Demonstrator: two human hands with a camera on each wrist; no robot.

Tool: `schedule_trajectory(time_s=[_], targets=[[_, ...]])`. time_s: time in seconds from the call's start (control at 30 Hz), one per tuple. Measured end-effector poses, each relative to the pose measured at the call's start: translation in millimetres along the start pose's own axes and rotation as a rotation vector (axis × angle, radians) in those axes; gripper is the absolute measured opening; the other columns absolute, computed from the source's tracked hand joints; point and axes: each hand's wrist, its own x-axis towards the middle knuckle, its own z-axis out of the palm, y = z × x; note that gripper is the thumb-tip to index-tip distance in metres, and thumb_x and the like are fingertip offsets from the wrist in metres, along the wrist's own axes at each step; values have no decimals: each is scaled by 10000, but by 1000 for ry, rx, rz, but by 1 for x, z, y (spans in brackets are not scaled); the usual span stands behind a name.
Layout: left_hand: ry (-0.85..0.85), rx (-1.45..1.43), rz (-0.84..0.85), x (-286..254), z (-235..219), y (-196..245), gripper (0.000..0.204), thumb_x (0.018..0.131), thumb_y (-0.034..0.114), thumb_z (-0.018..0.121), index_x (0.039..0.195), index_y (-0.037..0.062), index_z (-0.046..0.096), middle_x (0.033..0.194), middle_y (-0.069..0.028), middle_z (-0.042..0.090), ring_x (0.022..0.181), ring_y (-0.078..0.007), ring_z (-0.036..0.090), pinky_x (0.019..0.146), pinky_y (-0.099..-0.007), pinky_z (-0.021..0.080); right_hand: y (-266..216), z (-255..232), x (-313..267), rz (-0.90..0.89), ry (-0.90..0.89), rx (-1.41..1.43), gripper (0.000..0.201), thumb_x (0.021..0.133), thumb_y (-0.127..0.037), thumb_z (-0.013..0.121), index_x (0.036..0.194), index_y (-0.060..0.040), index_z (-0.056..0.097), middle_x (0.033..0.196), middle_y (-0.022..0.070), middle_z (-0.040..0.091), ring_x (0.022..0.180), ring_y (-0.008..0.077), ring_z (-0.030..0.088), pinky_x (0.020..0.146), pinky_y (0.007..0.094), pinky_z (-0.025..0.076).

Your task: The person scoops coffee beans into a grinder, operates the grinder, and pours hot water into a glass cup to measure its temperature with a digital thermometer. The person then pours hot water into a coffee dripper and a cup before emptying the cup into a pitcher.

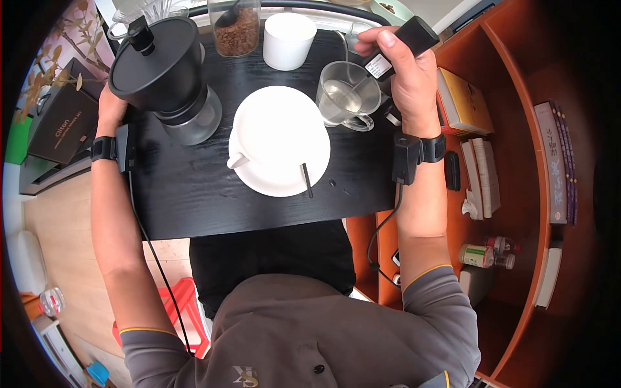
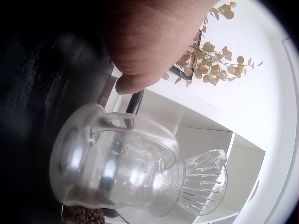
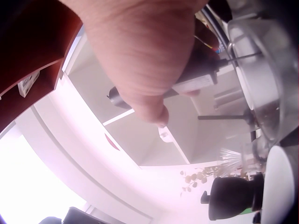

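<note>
My right hand [image 1: 414,84] grips a black handheld milk frother [image 1: 416,37] with a small white label. The frother's thin metal shaft slants down into a glass cup [image 1: 328,113] that contains some liquid. In the right wrist view, fingers wrap the frother's body [image 3: 198,70] and the shaft reaches over the glass rim. At the far left, my left hand [image 1: 112,108] is beside the black coffee grinder [image 1: 158,61], which hides part of it. The left wrist view shows this hand [image 2: 145,42] near the glass coffee server [image 2: 126,163]; I cannot tell how its fingers lie.
On the black table [image 1: 259,216], a white cup and saucer [image 1: 281,139] stand centrally, with a thin dark stick [image 1: 306,180] on the saucer. Behind are a white canister [image 1: 289,44] and a jar of coffee beans [image 1: 236,37]. A wooden shelf [image 1: 511,213] with books flanks the right.
</note>
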Motion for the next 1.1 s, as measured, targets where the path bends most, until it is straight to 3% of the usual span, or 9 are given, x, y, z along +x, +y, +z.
schedule_trajectory(time_s=[0.3,0.47,0.67,0.73,0.9,1.0,1.1], targets=[[19,-1,-19,2,0,-2,557,917,423,568,1252,-21,611,1243,-230,658,1175,-352,621,973,-382,458,1,-5,-2,-8,-111,-155,261,923,-238,654,945,11,730,894,98,724,891,181,649,839,322,487],[18,-77,-30,-1,1,-1,536,923,408,563,1245,-18,613,1251,-234,653,1187,-365,614,972,-390,459,2,-11,1,-56,-269,-148,273,920,-238,626,941,13,732,904,104,718,892,188,643,831,323,480],[11,71,14,-2,-2,4,532,923,406,565,1239,-18,618,1246,-233,656,1173,-362,620,963,-387,463,-3,-5,1,-38,-126,-133,364,941,-294,573,1004,30,727,916,129,728,899,199,666,861,322,500],[6,-34,-60,-1,0,2,532,922,409,567,1237,-16,620,1228,-234,663,1160,-365,625,957,-389,465,-1,-8,1,-24,-131,-81,370,941,-299,573,1007,31,727,914,131,729,893,197,668,864,322,503],[25,-38,-12,0,2,-2,538,916,418,571,1225,-19,623,1210,-236,668,1152,-370,626,951,-390,466,0,-9,2,-29,-125,33,371,940,-302,581,1009,32,726,907,133,732,883,191,671,854,321,510],[23,-42,-9,-3,0,1,542,913,424,572,1223,-18,624,1205,-236,670,1150,-368,627,949,-389,466,0,-6,2,-26,-60,-111,391,942,-316,574,1009,39,724,902,140,732,878,191,672,848,319,514],[15,-38,-1,0,1,-1,541,914,425,568,1222,-17,623,1205,-235,670,1148,-365,629,948,-388,466,3,-9,3,-7,-105,28,403,947,-322,564,1003,44,723,899,141,732,867,192,675,849,318,516]])
